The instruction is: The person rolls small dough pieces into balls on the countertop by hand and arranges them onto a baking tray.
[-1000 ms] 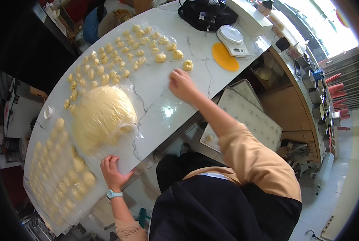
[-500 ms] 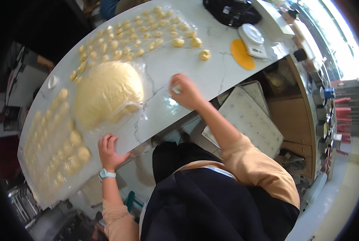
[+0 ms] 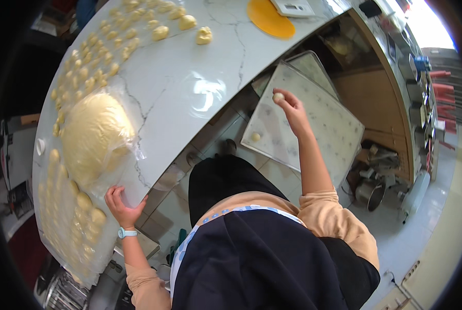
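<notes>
The marble worktop [image 3: 189,88] carries a big dough mound [image 3: 94,137] on plastic. Lower, a perforated tray [image 3: 319,124] holds one dough ball [image 3: 255,137]. The right hand [image 3: 291,106] pinches another ball [image 3: 278,96] above it; the left hand [image 3: 121,202] rests open on the worktop edge.

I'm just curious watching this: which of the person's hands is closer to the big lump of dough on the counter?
The left. The left hand rests on the counter edge just below the big dough lump, while the right hand is off to the side, holding a small dough ball over the baking tray.

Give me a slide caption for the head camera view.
Right hand holds a dough ball over a baking tray; left hand rests on the marble counter.
</notes>
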